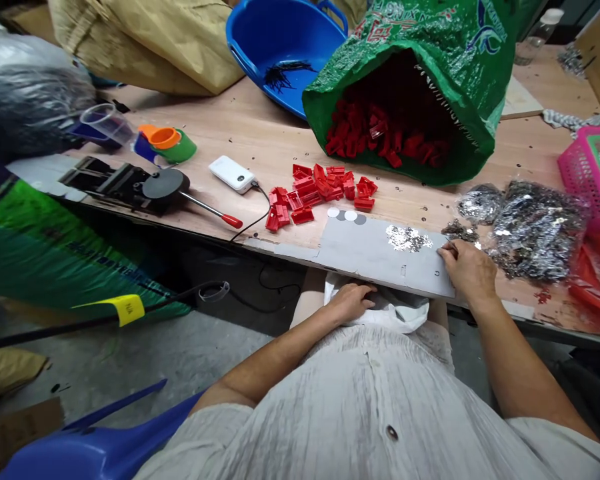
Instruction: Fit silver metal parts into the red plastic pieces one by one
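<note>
A grey board (355, 250) lies along the table's front edge, with a pile of small shiny metal pieces (409, 239) on it. My right hand (471, 272) is at the board's right end, thumb and forefinger pinched together; whatever is between them is too small to make out. Just behind those fingers is a heap of darker metal pieces (460, 231). Below the board's front edge, my left hand (351, 303) rests over a pale cloth (405, 317) in my lap, its fingers loosely apart. Several red plastic parts (310, 190) lie scattered behind the board.
An open green sack (480, 80) of red parts stands behind, beside a blue basin (240, 33). At left are a black lever tool (165, 183) and a white power bank (233, 173) with a cable. Bagged metal pieces (540, 227) and a pink basket (575, 167) sit right.
</note>
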`<state>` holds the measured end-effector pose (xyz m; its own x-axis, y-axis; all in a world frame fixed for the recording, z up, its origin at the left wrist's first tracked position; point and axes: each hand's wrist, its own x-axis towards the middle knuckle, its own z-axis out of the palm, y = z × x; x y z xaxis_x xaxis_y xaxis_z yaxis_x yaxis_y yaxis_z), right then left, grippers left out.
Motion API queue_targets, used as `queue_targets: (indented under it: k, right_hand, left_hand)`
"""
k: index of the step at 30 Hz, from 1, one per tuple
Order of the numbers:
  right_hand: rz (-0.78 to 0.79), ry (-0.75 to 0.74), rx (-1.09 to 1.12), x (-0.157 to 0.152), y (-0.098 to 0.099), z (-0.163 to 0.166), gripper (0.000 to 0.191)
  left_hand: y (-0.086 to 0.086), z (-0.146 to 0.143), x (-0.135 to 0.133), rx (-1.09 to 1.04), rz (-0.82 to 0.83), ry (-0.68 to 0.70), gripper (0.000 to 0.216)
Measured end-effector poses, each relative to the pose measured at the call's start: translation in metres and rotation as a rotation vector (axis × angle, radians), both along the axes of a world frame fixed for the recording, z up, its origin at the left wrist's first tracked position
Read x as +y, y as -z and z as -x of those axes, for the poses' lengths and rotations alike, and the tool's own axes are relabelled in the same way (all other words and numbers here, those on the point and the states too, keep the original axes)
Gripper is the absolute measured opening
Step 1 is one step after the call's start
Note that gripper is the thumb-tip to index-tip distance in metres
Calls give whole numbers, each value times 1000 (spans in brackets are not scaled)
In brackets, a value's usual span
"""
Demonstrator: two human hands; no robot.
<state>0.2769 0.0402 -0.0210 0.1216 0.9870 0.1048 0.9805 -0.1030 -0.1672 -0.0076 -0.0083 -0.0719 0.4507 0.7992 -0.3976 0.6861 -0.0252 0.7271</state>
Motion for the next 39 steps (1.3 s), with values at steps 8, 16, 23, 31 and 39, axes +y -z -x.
queue_targets:
  k: [8, 16, 23, 31, 39]
  right_hand:
    - [-69, -38, 30, 0, 2, -2, 28]
    - [-167, -115, 265, -18, -8, 6, 25]
    - [-149, -128, 345, -31, -4, 8, 27]
    - [17, -26, 581, -35, -1, 12, 26]
    - [-47, -244, 693, -32, -24, 43, 25]
  left_hand:
    - [-63, 22, 47, -342, -130, -131, 23]
    - [-56, -5, 141, 144, -711, -350, 56]
    - [-42, -36, 159, 260, -713, -407, 40]
    - [-47, -8, 137, 38, -752, -463, 23]
    - [-51, 4, 77, -774, -489, -510, 70]
